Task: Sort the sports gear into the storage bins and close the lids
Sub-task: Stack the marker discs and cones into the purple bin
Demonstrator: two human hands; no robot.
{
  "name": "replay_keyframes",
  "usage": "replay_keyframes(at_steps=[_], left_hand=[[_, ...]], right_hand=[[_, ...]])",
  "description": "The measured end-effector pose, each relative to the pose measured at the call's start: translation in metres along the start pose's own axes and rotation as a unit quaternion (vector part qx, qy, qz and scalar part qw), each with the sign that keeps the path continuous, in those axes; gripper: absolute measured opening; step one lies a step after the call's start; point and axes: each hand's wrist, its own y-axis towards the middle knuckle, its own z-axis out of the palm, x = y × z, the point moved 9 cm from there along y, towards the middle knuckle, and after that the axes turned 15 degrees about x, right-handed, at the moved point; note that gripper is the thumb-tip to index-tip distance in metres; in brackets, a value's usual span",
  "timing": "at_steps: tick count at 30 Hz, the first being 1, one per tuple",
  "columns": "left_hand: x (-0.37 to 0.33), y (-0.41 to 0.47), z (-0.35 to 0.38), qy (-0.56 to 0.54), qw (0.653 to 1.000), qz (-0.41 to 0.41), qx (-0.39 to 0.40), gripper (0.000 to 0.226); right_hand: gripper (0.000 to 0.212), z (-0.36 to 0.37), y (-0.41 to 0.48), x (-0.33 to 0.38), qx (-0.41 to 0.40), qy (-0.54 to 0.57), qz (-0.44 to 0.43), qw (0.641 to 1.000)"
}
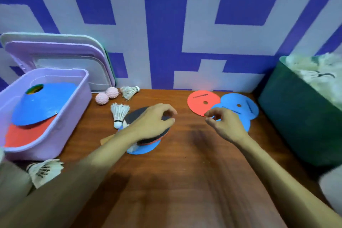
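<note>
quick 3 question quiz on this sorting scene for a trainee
1. True or false: the purple bin holds a blue cone.
2. How many pink balls lie on the table? A) one B) two C) four
3. Fill in: the left hand is over a black ____.

Key: 1 true; 2 B; 3 paddle
</note>
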Motion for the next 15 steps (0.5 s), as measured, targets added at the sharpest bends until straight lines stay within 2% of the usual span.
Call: replay_keyframes(at_steps=[7, 12, 15], left_hand=[[-0.033, 0.111, 0.079, -0.042, 0.997, -0.017, 0.067, 0.03], [-0.02, 0.167, 0.11, -0.03, 0.994, -0.086, 0.061, 0.045], [-0.021, 0.183, 0.119, -0.018, 0.992, -0.108, 0.056, 0.059]], right_hand=[[0.034, -0.041, 0.005, -0.127, -0.055, 0.021, 0.142, 0.988], [0.082, -0.038, 0.018, -0.178, -0.053, 0.023, 0.23, 0.971], [0.092, -0.034, 0.026, -0.184, -0.065, 0.046, 0.252, 0.964]])
